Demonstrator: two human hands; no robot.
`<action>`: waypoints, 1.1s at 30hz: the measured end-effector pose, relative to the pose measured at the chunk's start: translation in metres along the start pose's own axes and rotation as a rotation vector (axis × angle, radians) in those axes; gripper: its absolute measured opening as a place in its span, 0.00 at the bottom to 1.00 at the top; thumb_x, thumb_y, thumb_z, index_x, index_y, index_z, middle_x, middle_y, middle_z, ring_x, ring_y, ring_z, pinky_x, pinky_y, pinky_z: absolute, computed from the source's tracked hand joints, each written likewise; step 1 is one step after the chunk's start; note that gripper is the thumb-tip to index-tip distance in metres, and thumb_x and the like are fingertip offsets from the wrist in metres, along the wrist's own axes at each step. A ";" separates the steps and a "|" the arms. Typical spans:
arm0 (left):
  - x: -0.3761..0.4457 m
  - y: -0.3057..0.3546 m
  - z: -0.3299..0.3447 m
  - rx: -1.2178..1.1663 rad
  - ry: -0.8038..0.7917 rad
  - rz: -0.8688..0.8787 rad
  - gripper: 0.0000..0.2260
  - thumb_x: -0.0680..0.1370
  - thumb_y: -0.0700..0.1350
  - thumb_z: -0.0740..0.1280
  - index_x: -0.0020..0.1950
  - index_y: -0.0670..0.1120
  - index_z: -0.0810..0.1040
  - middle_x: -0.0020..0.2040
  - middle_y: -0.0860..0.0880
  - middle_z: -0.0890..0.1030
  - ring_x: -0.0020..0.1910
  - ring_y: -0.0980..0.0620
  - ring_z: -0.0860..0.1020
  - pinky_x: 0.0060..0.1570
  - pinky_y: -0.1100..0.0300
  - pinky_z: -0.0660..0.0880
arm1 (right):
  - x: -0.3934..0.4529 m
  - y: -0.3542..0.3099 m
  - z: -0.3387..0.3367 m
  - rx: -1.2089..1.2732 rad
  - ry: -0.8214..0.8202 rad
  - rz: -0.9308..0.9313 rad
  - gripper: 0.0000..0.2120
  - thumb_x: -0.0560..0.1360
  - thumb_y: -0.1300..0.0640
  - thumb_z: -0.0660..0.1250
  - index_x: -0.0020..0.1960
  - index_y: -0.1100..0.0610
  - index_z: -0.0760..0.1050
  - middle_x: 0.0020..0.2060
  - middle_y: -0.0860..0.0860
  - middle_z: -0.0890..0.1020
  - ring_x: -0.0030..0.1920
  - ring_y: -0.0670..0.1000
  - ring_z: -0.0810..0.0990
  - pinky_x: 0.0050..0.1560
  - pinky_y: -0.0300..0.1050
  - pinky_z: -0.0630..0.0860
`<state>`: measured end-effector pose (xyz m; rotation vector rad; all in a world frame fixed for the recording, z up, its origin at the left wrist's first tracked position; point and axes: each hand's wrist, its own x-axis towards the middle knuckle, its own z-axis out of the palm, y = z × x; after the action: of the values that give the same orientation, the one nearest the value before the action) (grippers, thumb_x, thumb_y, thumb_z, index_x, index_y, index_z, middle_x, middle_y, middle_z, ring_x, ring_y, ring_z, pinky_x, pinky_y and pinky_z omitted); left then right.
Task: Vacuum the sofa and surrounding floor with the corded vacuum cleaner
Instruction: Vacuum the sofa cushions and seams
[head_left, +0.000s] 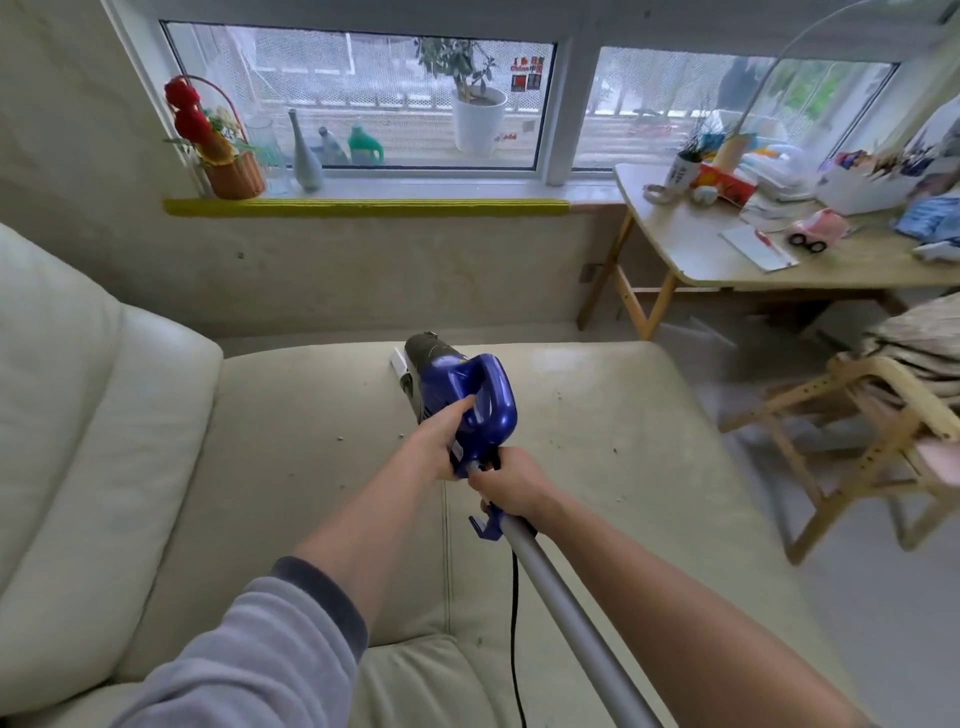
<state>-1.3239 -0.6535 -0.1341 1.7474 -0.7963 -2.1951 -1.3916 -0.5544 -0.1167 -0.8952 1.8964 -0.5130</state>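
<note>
I have the vacuum (462, 400) out in front of me over the sofa (311, 467) seat, its long axis running straight away from me toward the window wall, blue body ahead and the grey tube (566, 608) trailing back toward my right side. My left hand (441, 441) is curled round the blue body by the loop handle; my right hand (511, 486) is wrapped round the joint where the tube meets the body, just behind the left. So the left hand is the forward one and nearer the nozzle (399, 364), whose white tip shows beyond the body, low at the seat near the far edge; I cannot tell whether it touches the cushion. The black cord (516, 623) hangs down under the tube across the near cushion

Crumbs (587, 415) lie scattered on the seat to the right of the body, a few more (340, 439) just left of it. I judge the next sweep goes sideways to the right, with the left hand steering the head and the right pivoting the tube; the cord could drag through the crumbs if I swing wide
</note>
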 end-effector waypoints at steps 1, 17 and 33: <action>-0.001 -0.001 0.004 0.003 -0.010 -0.003 0.28 0.70 0.57 0.73 0.65 0.46 0.73 0.55 0.44 0.80 0.54 0.43 0.78 0.43 0.51 0.76 | -0.001 0.003 -0.003 -0.003 0.008 0.001 0.07 0.72 0.56 0.62 0.47 0.58 0.75 0.35 0.55 0.81 0.37 0.55 0.81 0.48 0.59 0.81; -0.010 -0.015 0.045 0.024 -0.141 -0.051 0.25 0.75 0.58 0.69 0.64 0.44 0.71 0.50 0.43 0.79 0.49 0.43 0.77 0.46 0.49 0.73 | -0.024 0.032 -0.033 0.012 0.094 0.057 0.03 0.74 0.58 0.62 0.44 0.57 0.73 0.32 0.54 0.78 0.33 0.53 0.79 0.42 0.50 0.81; -0.029 -0.015 0.002 0.025 -0.059 -0.046 0.27 0.70 0.53 0.75 0.64 0.43 0.73 0.54 0.43 0.81 0.50 0.44 0.79 0.37 0.53 0.73 | -0.031 0.004 -0.003 -0.079 0.038 0.010 0.04 0.74 0.57 0.61 0.43 0.56 0.73 0.36 0.56 0.80 0.40 0.57 0.82 0.50 0.58 0.81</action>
<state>-1.3156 -0.6261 -0.1178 1.7364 -0.8082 -2.2857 -1.3864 -0.5287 -0.1003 -0.9324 1.9658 -0.4548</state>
